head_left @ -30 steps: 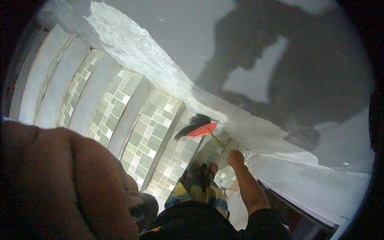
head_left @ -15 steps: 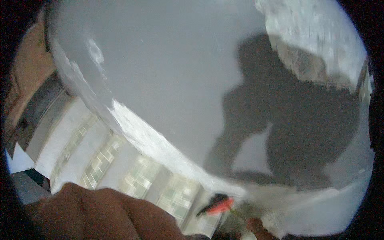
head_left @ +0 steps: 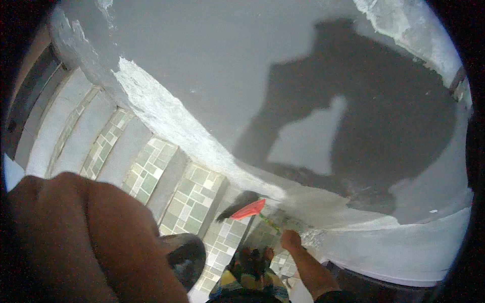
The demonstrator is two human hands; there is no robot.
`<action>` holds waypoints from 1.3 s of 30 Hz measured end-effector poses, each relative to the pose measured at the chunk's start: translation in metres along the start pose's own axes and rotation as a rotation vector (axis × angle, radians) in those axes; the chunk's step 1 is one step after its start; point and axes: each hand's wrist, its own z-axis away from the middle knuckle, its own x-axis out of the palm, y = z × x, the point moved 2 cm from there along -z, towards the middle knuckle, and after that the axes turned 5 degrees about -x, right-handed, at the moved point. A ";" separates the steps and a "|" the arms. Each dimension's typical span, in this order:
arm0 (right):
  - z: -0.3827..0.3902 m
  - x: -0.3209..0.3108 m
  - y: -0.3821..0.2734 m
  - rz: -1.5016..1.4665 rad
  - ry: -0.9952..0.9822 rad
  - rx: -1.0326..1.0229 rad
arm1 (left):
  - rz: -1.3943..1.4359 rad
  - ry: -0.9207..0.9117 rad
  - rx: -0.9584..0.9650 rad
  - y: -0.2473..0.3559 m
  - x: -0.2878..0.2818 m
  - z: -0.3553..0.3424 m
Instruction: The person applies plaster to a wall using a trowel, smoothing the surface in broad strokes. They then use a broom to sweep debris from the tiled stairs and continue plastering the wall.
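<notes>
My right hand [head_left: 290, 238] is closed around the thin green handle of a brush [head_left: 248, 208] with a red head and dark bristles. The bristles touch the lower edge of a grey wall [head_left: 212, 55], where a rough white band [head_left: 166, 118] runs diagonally. My left hand [head_left: 76, 237] fills the lower left, very near the camera and blurred, with its fingers curled. A dark round container [head_left: 186, 255] sits right against it, and the grip itself is mostly hidden.
Steps with green and grey tiles [head_left: 192, 197] descend along the left beside the wall. My shadow [head_left: 364, 116] falls on the grey wall. A paler ledge [head_left: 404, 247] curves along the lower right. Patterned clothing [head_left: 252, 275] shows at the bottom.
The view swung up toward the wall and came back down to the steps. The brush has stayed at the wall's lower edge in my right hand.
</notes>
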 end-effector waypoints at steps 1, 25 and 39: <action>-0.003 -0.001 -0.002 -0.024 -0.038 0.059 | 0.048 0.018 0.022 0.003 0.001 0.001; 0.014 -0.044 -0.001 0.048 -0.053 -0.144 | 0.112 -0.321 -1.685 -0.332 0.028 0.384; -0.007 -0.063 0.059 0.146 -0.041 0.022 | 0.154 -0.205 -1.659 -0.365 0.018 0.397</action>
